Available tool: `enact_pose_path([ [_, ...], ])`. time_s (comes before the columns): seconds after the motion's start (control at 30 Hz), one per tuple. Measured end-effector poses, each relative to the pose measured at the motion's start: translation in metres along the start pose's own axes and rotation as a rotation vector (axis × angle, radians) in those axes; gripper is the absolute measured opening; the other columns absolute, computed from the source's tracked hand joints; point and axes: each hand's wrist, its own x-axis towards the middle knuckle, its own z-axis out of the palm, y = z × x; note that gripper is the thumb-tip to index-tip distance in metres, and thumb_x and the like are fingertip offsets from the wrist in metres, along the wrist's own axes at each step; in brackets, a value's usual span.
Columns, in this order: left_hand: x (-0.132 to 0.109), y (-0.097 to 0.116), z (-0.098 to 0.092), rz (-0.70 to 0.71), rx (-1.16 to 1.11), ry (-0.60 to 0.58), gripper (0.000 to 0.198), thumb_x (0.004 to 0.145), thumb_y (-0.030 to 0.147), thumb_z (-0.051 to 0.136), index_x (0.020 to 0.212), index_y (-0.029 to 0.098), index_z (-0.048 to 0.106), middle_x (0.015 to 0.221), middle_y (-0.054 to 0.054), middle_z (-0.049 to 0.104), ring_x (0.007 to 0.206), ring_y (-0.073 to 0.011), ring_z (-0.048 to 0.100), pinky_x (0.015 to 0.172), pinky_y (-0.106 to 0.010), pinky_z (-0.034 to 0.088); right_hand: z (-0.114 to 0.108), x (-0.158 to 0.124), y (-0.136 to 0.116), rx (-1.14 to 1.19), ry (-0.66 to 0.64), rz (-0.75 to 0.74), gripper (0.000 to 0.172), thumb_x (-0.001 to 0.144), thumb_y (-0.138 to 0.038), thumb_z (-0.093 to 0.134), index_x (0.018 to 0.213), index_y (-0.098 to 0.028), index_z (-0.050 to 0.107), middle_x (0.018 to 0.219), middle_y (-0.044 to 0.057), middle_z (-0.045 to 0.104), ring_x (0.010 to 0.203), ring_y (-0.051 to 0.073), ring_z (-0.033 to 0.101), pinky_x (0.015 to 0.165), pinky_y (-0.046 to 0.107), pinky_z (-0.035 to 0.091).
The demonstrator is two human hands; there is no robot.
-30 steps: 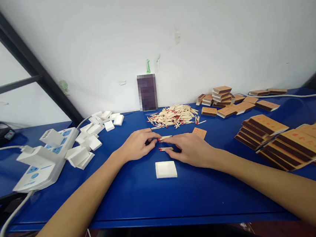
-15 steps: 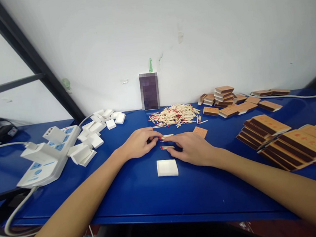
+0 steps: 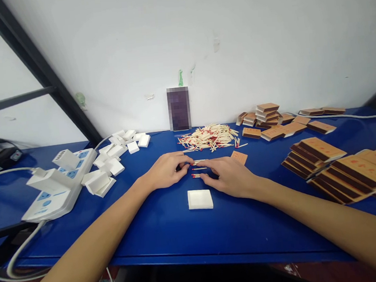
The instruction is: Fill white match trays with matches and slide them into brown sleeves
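Observation:
On the blue table, my left hand (image 3: 168, 171) has its fingers bent, index fingertip at the red heads of a few matches (image 3: 199, 160) and thumb a little apart. Across from it, my right hand (image 3: 229, 174) has thumb and index finger spread, with the fingertips at the plain ends of the matches. One single match (image 3: 199, 168) lies between the hands. Nearer me is a small bunch of matches (image 3: 196, 175), partly hidden by my right thumb. A white matchbox tray (image 3: 200, 199) lies in front of both hands. Behind them is a heap of loose matches (image 3: 212, 136).
White matchbox trays (image 3: 117, 167) and a power strip (image 3: 57, 200) with plugs are at left. Matchbox sleeves and boxes (image 3: 273, 130) are piled at back right, with a bigger stack of boxes (image 3: 360, 173) closer. An orange card piece (image 3: 239, 157) lies behind my right hand.
My right index finger has drawn back slightly to the right, uncovering the single match. My left hand stays almost where it was. The view has shifted slightly.

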Motion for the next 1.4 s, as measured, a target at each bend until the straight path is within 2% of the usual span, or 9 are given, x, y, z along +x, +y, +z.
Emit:
enact_pose_path([
  [0.3, 0.0002, -0.0002, 0.0010, -0.001, -0.024, 0.009, 0.020, 0.089, 0.016, 0.050, 0.100, 0.018, 0.067, 0.075, 0.001, 0.058, 0.065, -0.0108, 0.053, 0.062, -0.023, 0.040, 0.0032, -0.0003, 0.0025, -0.020, 0.031, 0.012, 0.039, 0.091, -0.031, 0.052, 0.124, -0.017, 0.066, 0.073, 0.003, 0.069, 0.065, 0.018, 0.061, 0.063, 0.029, 0.040],
  [0.5, -0.0001, 0.0006, 0.0005, -0.009, -0.017, 0.012, 0.021, 0.088, 0.014, 0.051, 0.102, 0.018, 0.067, 0.073, 0.002, 0.058, 0.064, -0.0105, 0.052, 0.062, -0.023, 0.041, 0.0042, -0.0008, 0.0041, 0.019, 0.069, -0.019, 0.027, 0.088, -0.028, 0.054, 0.107, -0.018, 0.071, 0.062, 0.000, 0.063, 0.056, 0.015, 0.055, 0.057, 0.026, 0.035],
  [0.67, -0.0003, -0.0003, 0.0008, 0.004, -0.024, 0.016, 0.021, 0.089, 0.017, 0.052, 0.102, 0.018, 0.068, 0.074, 0.001, 0.058, 0.066, -0.0112, 0.053, 0.062, -0.023, 0.041, 0.0043, -0.0011, 0.0040, 0.026, 0.088, -0.030, 0.025, 0.088, -0.028, 0.053, 0.104, -0.017, 0.069, 0.062, -0.001, 0.061, 0.053, 0.013, 0.051, 0.055, 0.025, 0.033],
  [0.87, 0.0012, -0.0003, -0.0015, 0.061, 0.004, -0.085, 0.033, 0.092, 0.014, 0.046, 0.116, 0.021, 0.067, 0.082, -0.002, 0.059, 0.070, -0.0128, 0.054, 0.067, -0.025, 0.043, 0.0041, -0.0017, 0.0040, 0.047, 0.084, -0.025, 0.025, 0.087, -0.028, 0.054, 0.105, -0.018, 0.068, 0.062, -0.001, 0.061, 0.054, 0.014, 0.052, 0.055, 0.025, 0.032],
  [1.0, 0.0024, 0.0009, -0.0035, 0.080, 0.029, -0.124, 0.038, 0.090, 0.010, 0.044, 0.115, 0.021, 0.069, 0.078, -0.002, 0.056, 0.068, -0.0128, 0.052, 0.065, -0.024, 0.041, 0.0047, -0.0019, 0.0046, 0.051, 0.088, -0.033, 0.023, 0.086, -0.027, 0.055, 0.103, -0.018, 0.069, 0.061, -0.002, 0.060, 0.054, 0.013, 0.051, 0.055, 0.025, 0.032],
  [1.4, 0.0023, -0.0009, -0.0022, 0.088, 0.035, -0.151, 0.041, 0.088, 0.009, 0.043, 0.116, 0.023, 0.069, 0.078, -0.001, 0.055, 0.067, -0.0126, 0.052, 0.065, -0.025, 0.040, 0.0034, -0.0007, 0.0046, 0.030, 0.095, -0.001, 0.018, 0.087, -0.030, 0.057, 0.092, -0.018, 0.069, 0.057, -0.003, 0.057, 0.050, 0.011, 0.047, 0.053, 0.025, 0.030],
])
